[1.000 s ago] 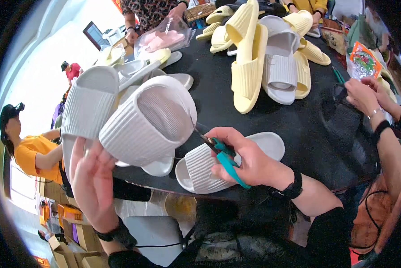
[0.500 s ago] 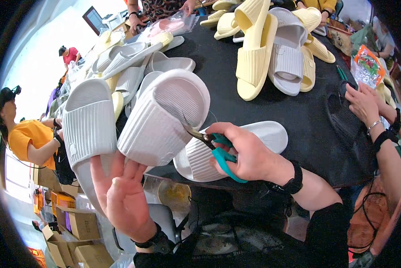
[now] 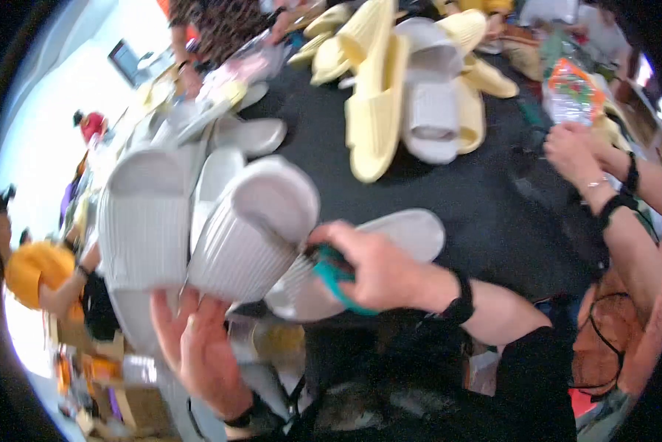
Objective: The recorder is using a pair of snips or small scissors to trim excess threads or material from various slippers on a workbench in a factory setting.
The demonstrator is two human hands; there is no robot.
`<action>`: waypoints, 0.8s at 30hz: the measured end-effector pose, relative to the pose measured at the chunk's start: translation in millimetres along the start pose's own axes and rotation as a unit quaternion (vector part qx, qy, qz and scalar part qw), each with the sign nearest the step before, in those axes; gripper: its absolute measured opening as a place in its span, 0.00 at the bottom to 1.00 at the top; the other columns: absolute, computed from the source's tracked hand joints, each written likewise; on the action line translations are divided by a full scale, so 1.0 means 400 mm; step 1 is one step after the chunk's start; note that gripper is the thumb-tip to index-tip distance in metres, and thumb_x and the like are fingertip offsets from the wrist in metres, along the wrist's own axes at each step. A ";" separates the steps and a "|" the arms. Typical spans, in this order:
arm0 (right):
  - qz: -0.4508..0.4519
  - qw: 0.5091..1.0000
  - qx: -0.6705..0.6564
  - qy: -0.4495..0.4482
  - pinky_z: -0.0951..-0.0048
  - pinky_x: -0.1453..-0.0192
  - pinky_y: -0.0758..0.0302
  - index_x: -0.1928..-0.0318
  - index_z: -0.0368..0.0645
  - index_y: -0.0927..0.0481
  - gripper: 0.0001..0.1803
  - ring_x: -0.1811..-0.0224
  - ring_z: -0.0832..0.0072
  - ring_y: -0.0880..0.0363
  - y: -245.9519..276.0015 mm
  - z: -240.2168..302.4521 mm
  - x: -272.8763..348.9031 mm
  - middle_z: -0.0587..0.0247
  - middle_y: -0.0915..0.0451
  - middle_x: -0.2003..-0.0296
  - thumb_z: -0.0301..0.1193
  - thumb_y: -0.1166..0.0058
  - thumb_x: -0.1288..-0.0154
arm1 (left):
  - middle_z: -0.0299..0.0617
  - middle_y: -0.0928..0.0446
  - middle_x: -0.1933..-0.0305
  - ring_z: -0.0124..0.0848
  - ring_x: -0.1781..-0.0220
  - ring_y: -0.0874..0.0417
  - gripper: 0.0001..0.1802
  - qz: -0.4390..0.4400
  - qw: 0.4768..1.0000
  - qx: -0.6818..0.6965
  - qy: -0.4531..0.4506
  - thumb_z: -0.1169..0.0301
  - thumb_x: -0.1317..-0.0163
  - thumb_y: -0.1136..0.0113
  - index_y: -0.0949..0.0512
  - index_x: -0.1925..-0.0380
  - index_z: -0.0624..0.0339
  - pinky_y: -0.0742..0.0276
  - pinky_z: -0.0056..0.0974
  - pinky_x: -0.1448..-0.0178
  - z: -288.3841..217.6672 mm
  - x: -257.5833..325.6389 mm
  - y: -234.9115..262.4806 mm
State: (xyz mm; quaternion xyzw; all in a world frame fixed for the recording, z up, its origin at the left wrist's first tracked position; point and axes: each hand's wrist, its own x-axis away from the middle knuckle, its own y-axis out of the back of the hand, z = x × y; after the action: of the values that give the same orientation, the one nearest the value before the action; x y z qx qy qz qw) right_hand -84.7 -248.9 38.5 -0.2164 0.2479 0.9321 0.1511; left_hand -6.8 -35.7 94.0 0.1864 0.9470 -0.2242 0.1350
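Note:
My left hand (image 3: 209, 357) holds a pair of pale grey ribbed slide slippers, its fingers at the lower edges of their straps. The left slipper (image 3: 143, 232) hangs upright; the right slipper (image 3: 242, 254) is tilted with its opening upward. My right hand (image 3: 394, 272) grips teal-handled scissors (image 3: 338, 286) beside the right slipper's strap. Motion smears the blades, so whether they touch it I cannot tell. Behind the scissors, another grey slipper (image 3: 408, 232) lies at the near edge of the black table (image 3: 323, 169).
Yellow slippers (image 3: 375, 121) and a grey slipper (image 3: 430, 118) are heaped at the far side. More grey slippers (image 3: 250, 136) pile up at left. On the right a co-worker's hands (image 3: 578, 158) are close to an orange-edged plastic bag (image 3: 574, 96). Cardboard boxes (image 3: 143, 409) stand low at left.
The view has shifted, and the table now appears further left and blurred. The scissors and my right hand have moved left and slightly down; both slippers stay in my left hand.

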 end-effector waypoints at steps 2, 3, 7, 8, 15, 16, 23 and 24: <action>0.000 0.999 -0.025 0.035 0.66 0.57 0.25 0.50 0.38 0.30 0.22 0.57 0.58 0.20 -0.008 -0.001 0.000 0.49 0.24 0.58 0.28 0.43 0.45 | 0.67 0.37 0.40 0.47 0.43 0.28 0.38 -0.060 0.996 -0.060 0.041 0.80 0.44 0.50 0.54 0.34 0.71 0.32 0.48 0.41 -0.021 0.005 0.048; 0.004 0.997 -0.053 0.062 0.64 0.55 0.25 0.50 0.37 0.30 0.22 0.56 0.56 0.21 -0.026 -0.012 -0.005 0.47 0.25 0.58 0.27 0.44 0.45 | 0.64 0.35 0.41 0.46 0.44 0.27 0.38 -0.085 0.994 -0.068 0.027 0.78 0.42 0.49 0.53 0.33 0.68 0.31 0.48 0.42 -0.016 0.003 0.059; 0.016 0.995 -0.092 0.027 0.63 0.58 0.25 0.49 0.38 0.32 0.21 0.61 0.54 0.20 -0.031 0.007 -0.003 0.45 0.22 0.63 0.27 0.45 0.44 | 0.53 0.34 0.39 0.47 0.44 0.29 0.27 0.031 0.998 -0.063 0.003 0.77 0.39 0.48 0.38 0.38 0.68 0.29 0.49 0.42 0.003 -0.007 0.129; 0.024 0.995 -0.097 0.009 0.63 0.59 0.25 0.50 0.37 0.31 0.21 0.62 0.52 0.20 -0.030 0.022 -0.007 0.44 0.22 0.64 0.27 0.45 0.44 | 0.54 0.35 0.39 0.47 0.45 0.29 0.27 0.021 0.997 -0.066 0.025 0.79 0.39 0.49 0.38 0.38 0.68 0.29 0.49 0.42 0.001 -0.013 0.137; -0.043 0.989 -0.134 -0.041 0.74 0.64 0.27 0.51 0.37 0.32 0.20 0.70 0.80 0.23 0.000 0.044 0.005 0.60 0.21 0.72 0.26 0.43 0.43 | 0.58 0.34 0.42 0.48 0.47 0.27 0.29 0.090 0.995 0.011 0.029 0.76 0.38 0.49 0.42 0.37 0.71 0.29 0.50 0.43 -0.010 -0.027 0.095; -0.047 0.990 -0.130 -0.040 0.74 0.64 0.27 0.51 0.37 0.32 0.20 0.70 0.80 0.23 -0.002 0.039 0.000 0.60 0.21 0.72 0.26 0.43 0.43 | 0.58 0.34 0.42 0.48 0.47 0.27 0.29 0.095 0.995 0.014 0.029 0.76 0.38 0.49 0.42 0.37 0.71 0.29 0.50 0.43 -0.010 -0.030 0.108; -0.106 0.986 -0.129 -0.024 0.80 0.64 0.33 0.47 0.39 0.33 0.23 0.70 0.86 0.32 0.011 0.066 -0.029 0.69 0.28 0.72 0.27 0.42 0.41 | 0.56 0.30 0.46 0.45 0.49 0.26 0.32 0.177 0.980 0.066 0.056 0.75 0.39 0.47 0.44 0.36 0.72 0.29 0.48 0.44 0.011 -0.025 0.219; -0.112 0.990 -0.081 -0.002 0.79 0.63 0.31 0.47 0.39 0.33 0.24 0.69 0.85 0.30 0.013 0.073 -0.033 0.68 0.26 0.71 0.26 0.41 0.43 | 0.55 0.29 0.47 0.44 0.49 0.26 0.32 0.144 0.986 0.042 0.068 0.75 0.40 0.47 0.44 0.36 0.72 0.29 0.48 0.44 -0.009 -0.003 0.184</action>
State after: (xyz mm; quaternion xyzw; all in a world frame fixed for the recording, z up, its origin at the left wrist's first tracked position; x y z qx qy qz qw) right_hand -84.9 -240.2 69.9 -0.2524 0.1454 0.9269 0.2368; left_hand 24.2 26.7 69.9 0.3408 0.9072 -0.2285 0.0927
